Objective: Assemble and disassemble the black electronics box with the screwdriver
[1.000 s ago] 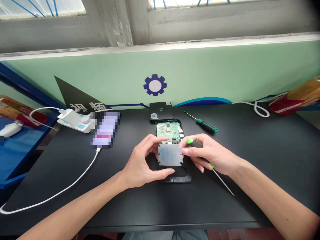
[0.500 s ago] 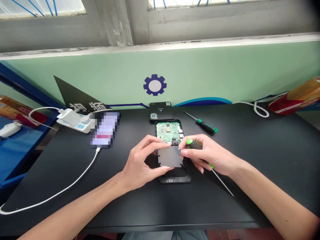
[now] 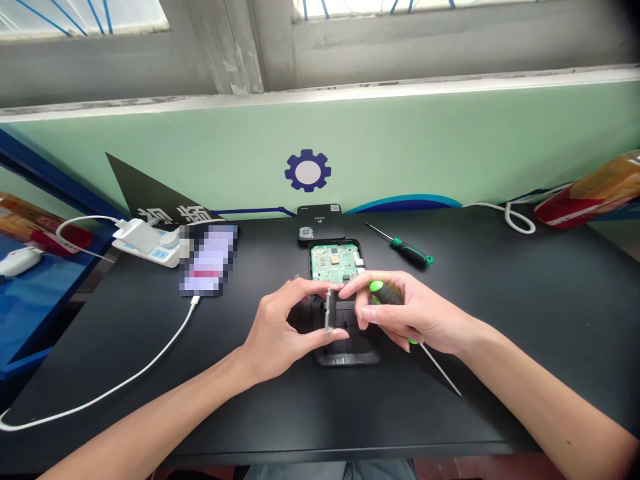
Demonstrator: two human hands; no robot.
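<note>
Between thumb and fingertips, my left hand pinches a thin grey metal plate, now turned edge-on to me. My right hand is closed around a screwdriver with a black and lime-green handle, its shaft pointing down to the right. The right index fingertip is close to the plate; whether it touches I cannot tell. Beneath and behind the hands lie an open black casing holding a green circuit board and a black plastic cover, partly hidden by my fingers.
A closed black box stands behind the casing. Right of it lies a green-and-black screwdriver. On the left are a phone with a white cable and a white power strip. A red-orange package is at far right.
The metal plate has turned from facing me flat to edge-on in my left hand. My right fingers have let go of its right edge, still holding the screwdriver.
</note>
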